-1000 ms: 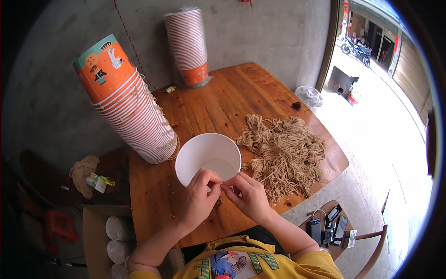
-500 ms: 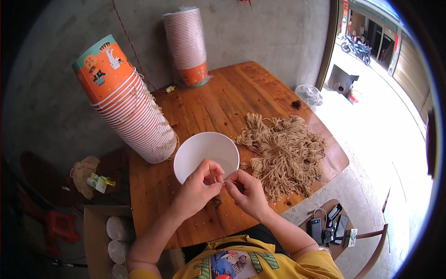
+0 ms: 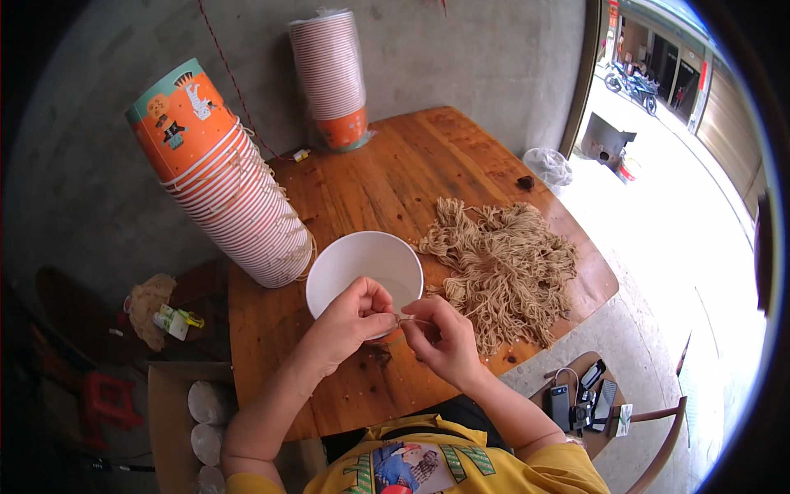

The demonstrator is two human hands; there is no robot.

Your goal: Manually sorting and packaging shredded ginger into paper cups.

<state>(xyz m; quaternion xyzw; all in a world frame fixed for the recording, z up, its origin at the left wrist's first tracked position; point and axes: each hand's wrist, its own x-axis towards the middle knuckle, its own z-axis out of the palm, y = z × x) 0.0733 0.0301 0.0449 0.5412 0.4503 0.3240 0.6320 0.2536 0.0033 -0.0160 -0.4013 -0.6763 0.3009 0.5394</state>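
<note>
A white paper bucket (image 3: 364,262) stands open-side up at the near part of the table. Over its near rim my left hand (image 3: 350,327) is closed, thumb against the fingers, in a pinch. Close beside it, my right hand (image 3: 442,338) also pinches. Between the fingertips runs a short piece of thin tan cord (image 3: 401,319), held by both hands. Whether the cord passes through the bucket's rim is hidden by the fingers. To the right lies a large loose heap of tan cords (image 3: 508,267), apart from my hands.
A tall leaning stack of orange buckets (image 3: 222,185) with cords hanging on it stands at the left. Behind it is a plastic-wrapped stack (image 3: 329,78). A cardboard box (image 3: 173,412) with white rolled items is at lower left, and a chair (image 3: 605,436) holding small devices at right.
Both hands have shifted very slightly upward and their fingertips stay close together. A little more cord shows between the fingers. The bucket and the heap stay in place.
</note>
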